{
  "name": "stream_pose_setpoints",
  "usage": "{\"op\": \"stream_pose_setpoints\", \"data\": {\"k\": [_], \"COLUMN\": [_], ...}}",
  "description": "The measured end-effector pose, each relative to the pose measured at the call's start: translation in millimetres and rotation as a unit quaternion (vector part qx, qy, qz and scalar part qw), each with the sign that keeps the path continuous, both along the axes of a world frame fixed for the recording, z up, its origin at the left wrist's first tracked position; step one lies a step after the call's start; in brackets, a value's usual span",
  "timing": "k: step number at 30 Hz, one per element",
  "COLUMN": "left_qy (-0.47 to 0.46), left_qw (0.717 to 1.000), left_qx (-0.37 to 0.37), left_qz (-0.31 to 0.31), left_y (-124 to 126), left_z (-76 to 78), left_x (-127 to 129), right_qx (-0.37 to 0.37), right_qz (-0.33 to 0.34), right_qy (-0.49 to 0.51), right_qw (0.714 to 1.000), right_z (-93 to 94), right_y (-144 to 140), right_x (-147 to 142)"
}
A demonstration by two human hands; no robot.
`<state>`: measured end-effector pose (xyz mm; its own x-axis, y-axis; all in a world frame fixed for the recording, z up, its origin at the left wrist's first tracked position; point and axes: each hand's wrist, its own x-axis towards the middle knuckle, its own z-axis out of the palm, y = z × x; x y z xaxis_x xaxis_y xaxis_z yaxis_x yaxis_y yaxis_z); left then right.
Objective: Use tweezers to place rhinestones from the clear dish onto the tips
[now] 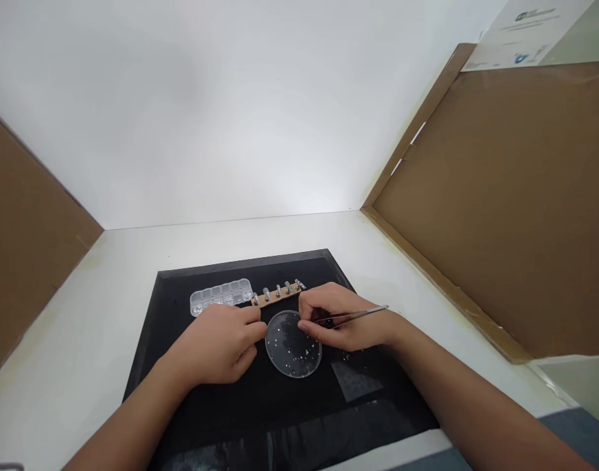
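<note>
My left hand (223, 343) rests on the black mat with its fingers loosely bent and apart. Its fingertips are at the left rim of a round clear dish (290, 369), close to the left end of a tan strip (273, 299). Several small shiny metallic cylinders stand or lean along that strip. Scattered in the dish are tiny bright pieces. My right hand (346, 317) is closed around tweezers (361, 314), which point left over the dish's upper right rim. Fingers hide the tips, so whether they grip a piece cannot be seen.
A clear compartment box (221, 292) with small shiny bits lies behind my left hand. A dark translucent sheet (356, 379) and loose bits are on the mat (240, 412) at right. Brown panels stand left (29, 242) and right (500, 209), a white wall (221, 118) behind.
</note>
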<state>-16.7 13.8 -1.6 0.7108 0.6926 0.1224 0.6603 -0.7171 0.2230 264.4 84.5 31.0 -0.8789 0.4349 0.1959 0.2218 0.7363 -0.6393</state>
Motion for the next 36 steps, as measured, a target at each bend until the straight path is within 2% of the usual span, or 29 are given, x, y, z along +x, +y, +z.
{"op": "stream_pose_setpoints", "data": {"k": [3,9,13,21,36], "left_qy": [-0.043,-0.166,-0.216,-0.238,-0.267], "left_qw": [0.999,0.986,0.976,0.971,0.963], "left_qx": [0.011,0.008,-0.002,0.007,0.020], "left_qz": [-0.002,0.005,-0.013,-0.023,0.019], "left_y": [-0.8,-4.3,-4.8,-0.8,-1.8], "left_z": [-0.3,-3.0,-5.7,-9.3,-10.9], "left_x": [1.2,6.4,8.4,7.9,12.8], "right_qx": [-0.008,-0.088,-0.109,-0.126,-0.210], "right_qz": [-0.015,-0.011,-0.005,0.006,-0.048], "right_qy": [0.041,0.162,0.178,0.182,0.216], "right_qw": [0.999,0.983,0.978,0.975,0.952], "right_z": [0.1,-1.8,-3.5,-4.5,-12.6], "right_y": [0.4,-4.3,-6.9,-9.9,-13.5], "right_x": [0.7,-0.2,-0.9,-4.3,-8.6]}}
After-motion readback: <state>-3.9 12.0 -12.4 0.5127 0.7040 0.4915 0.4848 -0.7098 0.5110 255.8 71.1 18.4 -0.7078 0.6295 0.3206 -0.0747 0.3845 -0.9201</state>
